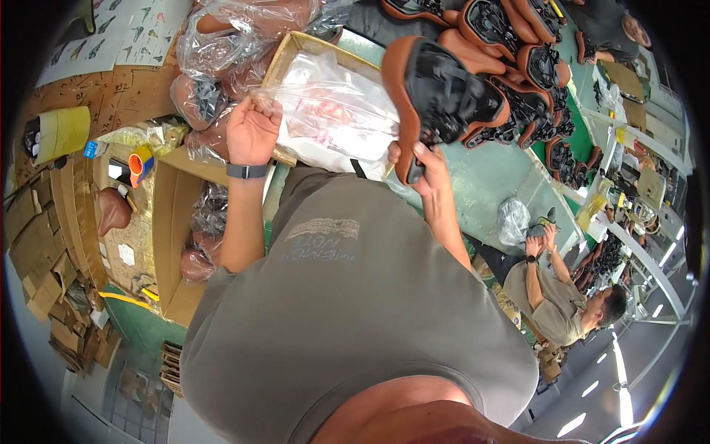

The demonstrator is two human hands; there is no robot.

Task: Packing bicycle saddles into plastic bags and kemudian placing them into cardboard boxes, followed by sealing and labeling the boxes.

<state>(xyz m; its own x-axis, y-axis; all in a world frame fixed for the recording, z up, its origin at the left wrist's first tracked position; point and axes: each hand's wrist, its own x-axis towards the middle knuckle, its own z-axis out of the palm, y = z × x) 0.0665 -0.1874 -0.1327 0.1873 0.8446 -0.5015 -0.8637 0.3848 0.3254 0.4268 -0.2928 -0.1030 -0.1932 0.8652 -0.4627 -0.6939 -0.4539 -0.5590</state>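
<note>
My right hand (424, 164) grips the narrow end of a brown bicycle saddle (436, 96) and holds it upside down, its black underside showing. My left hand (252, 129), a dark band on the wrist, pinches the edge of a clear plastic bag (333, 111). The bag lies over a shallow cardboard box (285, 55) holding white sheets. My grey shirt fills the lower middle of the view.
Several bagged brown saddles (237, 37) lie behind the box. A heap of bare saddles (532, 66) covers the green table on the right. An open carton (177, 244) with bagged saddles stands at the left, near tape rolls (63, 132). Another person (555, 296) handles a bag at the right.
</note>
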